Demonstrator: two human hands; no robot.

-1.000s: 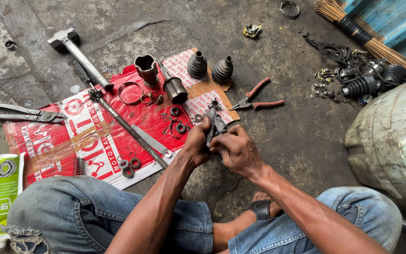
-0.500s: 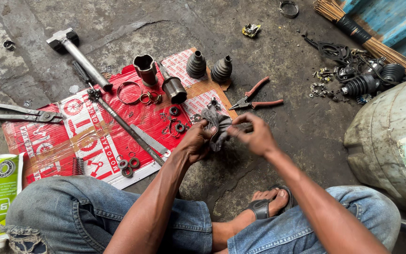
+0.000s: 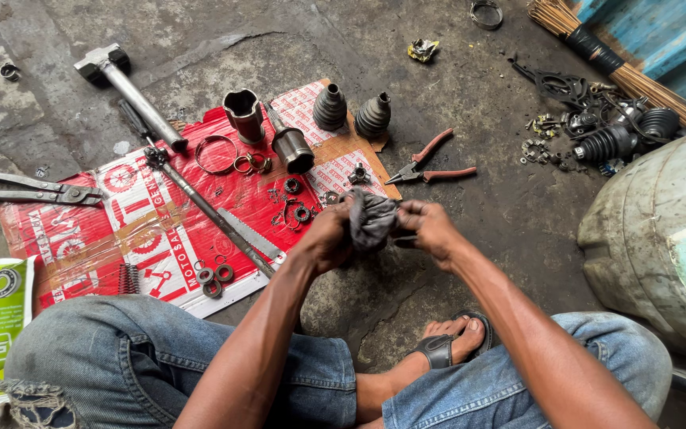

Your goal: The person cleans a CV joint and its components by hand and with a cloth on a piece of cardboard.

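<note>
My left hand (image 3: 329, 237) and my right hand (image 3: 430, 227) both grip a crumpled grey rag (image 3: 372, 219) held between them above the concrete floor. The rag bunches around something I cannot make out. Just beyond my hands lies a red and white cardboard sheet (image 3: 113, 238) with a long metal shaft (image 3: 208, 208), two metal joint housings (image 3: 291, 148), rings, washers and two black rubber boots (image 3: 329, 106). Red-handled pliers (image 3: 430, 165) lie to the right of the sheet.
A hammer (image 3: 125, 83) and large snap-ring pliers (image 3: 29, 189) lie at the left. A green grease sachet (image 3: 0, 318) sits by my left knee. A dirty drum (image 3: 660, 238) stands at right, with black parts (image 3: 613, 135) and a broom (image 3: 621, 67) behind it.
My hands have moved slightly apart and the grey rag has come up between them, now covering the small dark metal part they held a second ago.
</note>
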